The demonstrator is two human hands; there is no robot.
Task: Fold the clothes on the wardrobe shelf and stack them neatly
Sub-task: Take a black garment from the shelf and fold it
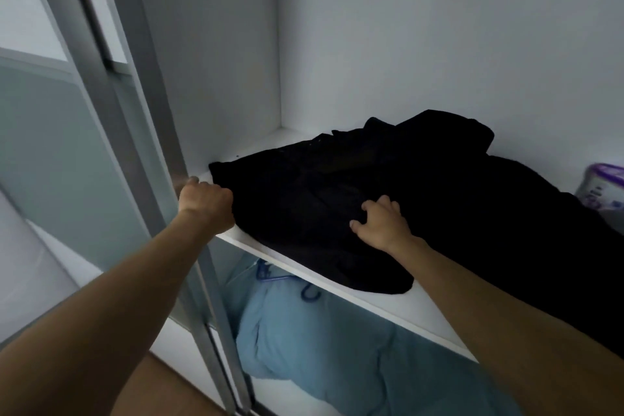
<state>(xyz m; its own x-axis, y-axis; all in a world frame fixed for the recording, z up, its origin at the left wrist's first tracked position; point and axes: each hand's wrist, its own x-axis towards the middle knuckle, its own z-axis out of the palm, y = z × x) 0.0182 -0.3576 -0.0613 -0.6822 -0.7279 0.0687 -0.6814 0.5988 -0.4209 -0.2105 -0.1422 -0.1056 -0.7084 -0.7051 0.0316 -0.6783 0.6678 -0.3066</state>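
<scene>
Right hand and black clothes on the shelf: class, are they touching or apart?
Touching. The head view shows the right hand on top of the black clothes, its curled fingertips pressed into the fabric with no gap.

Both arms outstretched, left grip (206, 205) fisted — right grip (381, 224) clawed, fingers curled

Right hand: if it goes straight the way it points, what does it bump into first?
The right hand would likely push into more of the clothes just ahead, then the wall behind; depth is unclear.
</scene>
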